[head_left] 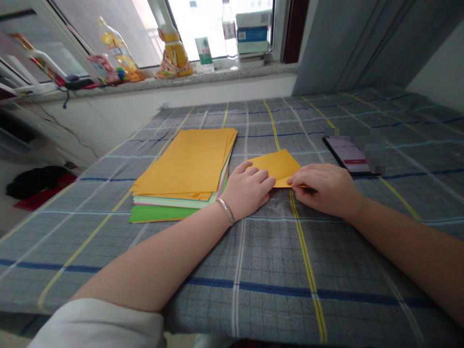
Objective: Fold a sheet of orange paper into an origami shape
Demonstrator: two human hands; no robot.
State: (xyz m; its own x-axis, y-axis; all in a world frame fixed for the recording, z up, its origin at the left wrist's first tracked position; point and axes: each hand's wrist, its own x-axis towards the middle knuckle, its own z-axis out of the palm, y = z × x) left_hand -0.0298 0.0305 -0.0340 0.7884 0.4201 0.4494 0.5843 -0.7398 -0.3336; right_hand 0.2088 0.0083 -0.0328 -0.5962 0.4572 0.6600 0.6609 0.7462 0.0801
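A folded sheet of orange paper (276,164) lies on the checked cloth, with a flap along its near edge. My left hand (252,186) rests on its left side, fingers curled over the near edge; a silver bangle circles that wrist. At the right end of the near edge, my right hand (321,187) pinches the paper between thumb and bent fingers. Both palms hide parts of the sheet. Just left of my left hand sits a stack of coloured paper (192,162), orange on top, with pale green and bright green sheets showing at its near side.
A phone (350,154) with a lit screen lies right of the paper. The checked cloth (268,256) covers the surface. Along the back, the window sill (224,72) carries bottles, a green and white carton (204,52) and stacked boxes (253,34).
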